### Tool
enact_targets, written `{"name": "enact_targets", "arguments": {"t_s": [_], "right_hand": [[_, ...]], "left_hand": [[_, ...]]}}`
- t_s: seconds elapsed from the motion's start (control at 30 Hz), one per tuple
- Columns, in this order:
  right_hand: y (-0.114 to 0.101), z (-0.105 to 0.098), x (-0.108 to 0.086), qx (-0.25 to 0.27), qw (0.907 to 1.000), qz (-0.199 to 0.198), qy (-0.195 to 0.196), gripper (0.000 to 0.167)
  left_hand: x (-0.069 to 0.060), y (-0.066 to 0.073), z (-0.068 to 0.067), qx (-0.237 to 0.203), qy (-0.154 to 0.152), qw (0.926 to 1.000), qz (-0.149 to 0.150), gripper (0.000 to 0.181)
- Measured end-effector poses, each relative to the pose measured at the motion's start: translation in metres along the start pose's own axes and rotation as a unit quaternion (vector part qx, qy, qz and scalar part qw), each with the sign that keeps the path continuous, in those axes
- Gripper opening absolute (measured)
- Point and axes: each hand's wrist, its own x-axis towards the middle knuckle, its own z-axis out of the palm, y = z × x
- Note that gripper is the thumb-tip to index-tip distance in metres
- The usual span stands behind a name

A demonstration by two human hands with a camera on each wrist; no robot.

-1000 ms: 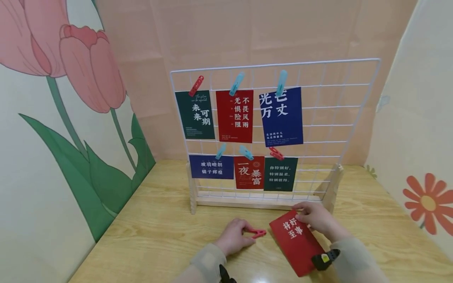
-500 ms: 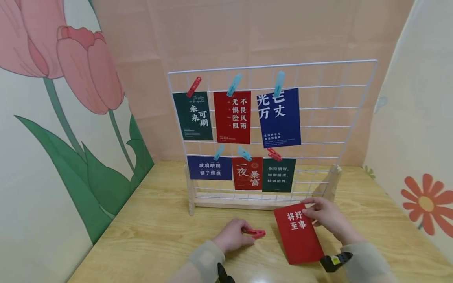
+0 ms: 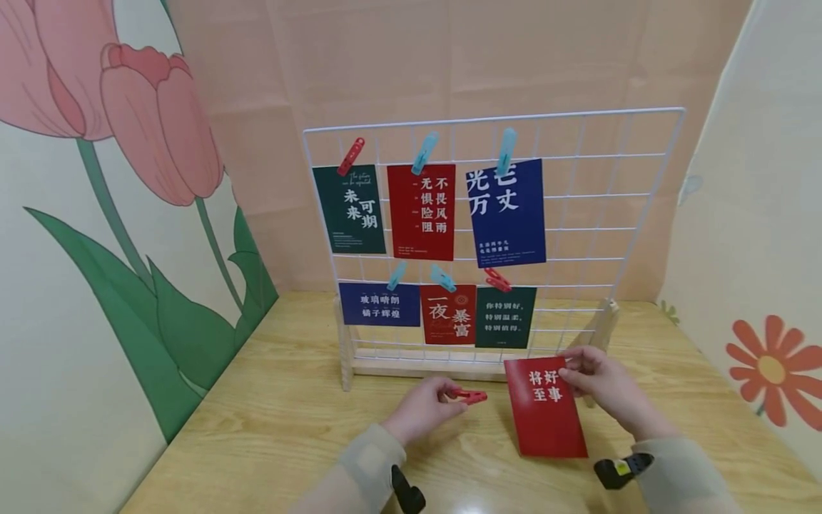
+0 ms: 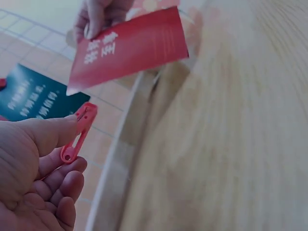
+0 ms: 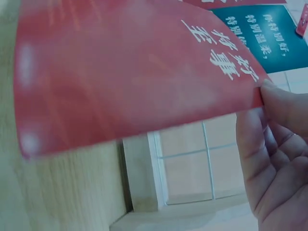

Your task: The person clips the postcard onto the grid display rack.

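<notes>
Between thumb and fingers, my left hand (image 3: pixel 427 409) pinches a red clothespin (image 3: pixel 472 397), which the left wrist view shows from the side (image 4: pixel 79 134). My right hand (image 3: pixel 604 385) pinches a red card (image 3: pixel 546 421) with white characters by its upper right corner. That card hangs nearly upright above the table, in front of the rack's lower right part. In the right wrist view the thumb (image 5: pixel 284 106) lies on the card's face. Behind both hands stands a white wire grid rack (image 3: pixel 578 228) on a wooden base (image 3: pixel 437 368).
Clipped on the grid are an upper green card (image 3: pixel 353 214), a red card (image 3: pixel 420 214) and a blue card (image 3: pixel 510 221). Below hang a small blue card (image 3: pixel 382 314), a red card (image 3: pixel 439 328) and a green card (image 3: pixel 507 325). Red and light blue clothespins hold them. The table (image 3: pixel 270 414) is wood-patterned.
My right hand has lifted the red card up and to the right, and it has turned more upright. My left hand has risen slightly with the clothespin.
</notes>
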Motion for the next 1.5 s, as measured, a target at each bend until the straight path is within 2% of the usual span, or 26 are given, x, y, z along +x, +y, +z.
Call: {"name": "enact_targets", "arguments": {"t_s": [0.2, 0.33, 0.47, 0.6, 0.8, 0.9, 1.2, 1.5], "right_hand": [[-0.001, -0.008, 0.002, -0.02, 0.9993, -0.03, 0.003, 0.042], [-0.003, -0.012, 0.004, -0.035, 0.9982, -0.047, 0.01, 0.044], [-0.005, -0.017, 0.004, -0.044, 0.9962, -0.069, 0.028, 0.039], [-0.007, -0.021, 0.004, -0.042, 0.9935, -0.093, 0.05, 0.036], [-0.013, -0.03, 0.004, -0.042, 0.9918, -0.098, 0.07, 0.035], [-0.017, -0.034, 0.004, -0.051, 0.9905, -0.103, 0.076, 0.033], [-0.025, -0.047, 0.004, -0.087, 0.9825, -0.133, 0.098, 0.027], [-0.037, -0.059, 0.006, -0.096, 0.9823, -0.124, 0.103, 0.03]], "left_hand": [[0.004, 0.02, -0.006, -0.008, 0.012, 0.9996, 0.024, 0.028], [0.008, 0.035, -0.01, -0.001, 0.032, 0.9982, 0.051, 0.034], [0.012, 0.051, -0.013, 0.013, 0.05, 0.9966, 0.065, 0.035], [0.013, 0.068, -0.017, 0.033, 0.056, 0.995, 0.076, 0.034], [0.015, 0.092, -0.022, 0.058, 0.054, 0.9904, 0.113, 0.038], [0.016, 0.103, -0.023, 0.062, 0.052, 0.9893, 0.122, 0.037], [0.022, 0.124, -0.024, 0.071, 0.057, 0.9869, 0.133, 0.039], [0.022, 0.137, -0.023, 0.051, 0.058, 0.9875, 0.138, 0.033]]}}
